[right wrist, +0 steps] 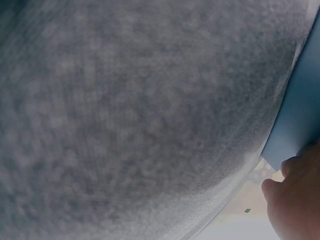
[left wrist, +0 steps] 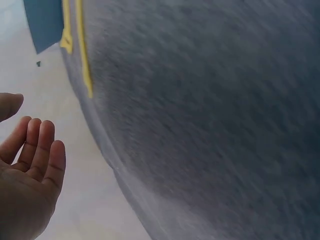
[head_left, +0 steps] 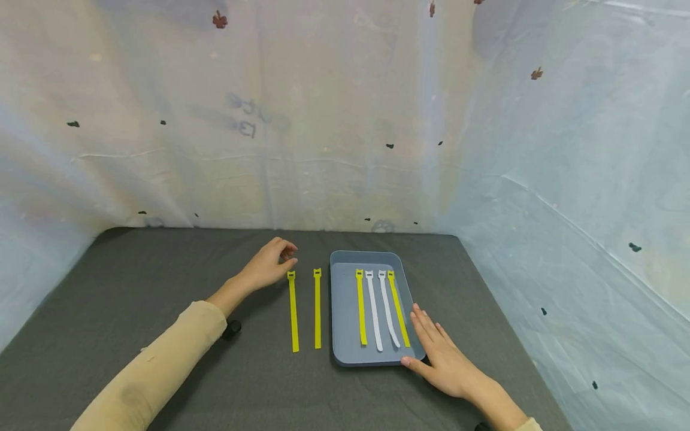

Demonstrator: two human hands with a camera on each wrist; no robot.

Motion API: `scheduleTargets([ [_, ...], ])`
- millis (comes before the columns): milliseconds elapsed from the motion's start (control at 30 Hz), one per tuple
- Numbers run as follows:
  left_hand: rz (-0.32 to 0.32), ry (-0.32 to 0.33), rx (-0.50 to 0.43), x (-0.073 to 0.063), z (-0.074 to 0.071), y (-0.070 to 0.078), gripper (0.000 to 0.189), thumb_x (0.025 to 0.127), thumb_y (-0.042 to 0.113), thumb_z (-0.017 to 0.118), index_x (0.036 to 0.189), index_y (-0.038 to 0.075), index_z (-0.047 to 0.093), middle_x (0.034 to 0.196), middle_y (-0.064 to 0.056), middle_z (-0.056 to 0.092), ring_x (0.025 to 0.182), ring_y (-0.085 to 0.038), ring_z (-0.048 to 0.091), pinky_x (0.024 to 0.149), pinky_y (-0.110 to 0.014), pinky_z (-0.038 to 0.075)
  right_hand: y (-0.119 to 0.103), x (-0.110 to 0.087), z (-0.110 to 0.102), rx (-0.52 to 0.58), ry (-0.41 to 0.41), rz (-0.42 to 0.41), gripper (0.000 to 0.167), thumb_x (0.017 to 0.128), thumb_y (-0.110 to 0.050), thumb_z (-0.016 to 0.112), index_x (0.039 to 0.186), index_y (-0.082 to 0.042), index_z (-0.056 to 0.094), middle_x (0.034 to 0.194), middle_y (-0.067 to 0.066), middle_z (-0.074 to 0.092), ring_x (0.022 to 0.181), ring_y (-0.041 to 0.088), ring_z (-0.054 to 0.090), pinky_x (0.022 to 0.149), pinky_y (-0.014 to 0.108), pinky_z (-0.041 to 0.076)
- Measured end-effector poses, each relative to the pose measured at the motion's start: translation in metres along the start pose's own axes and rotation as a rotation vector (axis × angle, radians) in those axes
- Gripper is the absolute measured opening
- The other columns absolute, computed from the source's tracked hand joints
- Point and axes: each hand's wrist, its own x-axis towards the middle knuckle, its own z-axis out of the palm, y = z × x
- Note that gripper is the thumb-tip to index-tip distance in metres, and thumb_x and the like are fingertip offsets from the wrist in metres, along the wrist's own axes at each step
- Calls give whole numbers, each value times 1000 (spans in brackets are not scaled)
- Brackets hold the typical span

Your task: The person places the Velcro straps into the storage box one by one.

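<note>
Cloth (head_left: 269, 395), dk gray, across lower half of head frame. Beige sleeve (head_left: 156, 359) at lower left, w/ black wrist unit (head_left: 232, 330) just below cuff. Next, L hand (head_left: 266, 264), left of ctr: hangs w/ fingers loosely bent, thumb apart, moderate gap btwn; holds nothing. In left-wrist frame, at lower left, well below straps. In head frame, just above outer yellow strap (head_left: 293, 314); contact: can't tell. Lies on cloth, slotted head up, tail toward btm of frame. Then inner yellow strap (head_left: 317, 308), near ctr, approx parallel, btwn outer one & blue-gray tray (head_left: 345, 311), right of ctr.

Inside tray, L to R: left yellow tie (head_left: 361, 308), first white tie (head_left: 374, 311), second white tie (head_left: 386, 306), right yellow tie (head_left: 399, 308). Heads in a row toward top, tails toward btm, each apart from next.

At lower right, R hand (head_left: 447, 362): fingers near straight, along tray's right wall, thumb out wide at lower rim; touches tray. Far right, translucent sheeting (head_left: 604, 149) w/ dk specks; spans top & left, too.
</note>
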Motion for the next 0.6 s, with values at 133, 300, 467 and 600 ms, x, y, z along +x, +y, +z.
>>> scheduleTargets([
  [133,5,-17,67,-3,0,-6,35,104,16,66,133,-3,61,122,-14,58,105,-28,59,88,-45,54,1,0,0,6,-2,0,96,100,-60,60,165,-2,20,174,11,11,158,37,18,121,67,20],
  [300,4,-47,126,-5,2,-13,34,103,17,68,131,-1,63,119,-12,58,102,-25,59,85,-44,54,1,1,1,10,-1,5,96,100,-60,60,165,-3,19,174,12,11,158,36,17,120,67,20],
  [467,0,-80,162,-7,3,-16,32,103,18,69,129,0,65,118,-11,59,100,-24,60,84,-43,54,1,1,1,9,-5,7,96,101,-60,59,166,-3,18,174,12,11,158,37,17,121,67,20],
  [600,-1,-117,184,-9,2,-16,31,103,18,69,128,0,65,118,-11,60,102,-24,62,86,-45,55,0,0,0,10,-4,5,96,100,-60,59,165,-2,19,174,13,12,158,37,17,121,67,20],
])
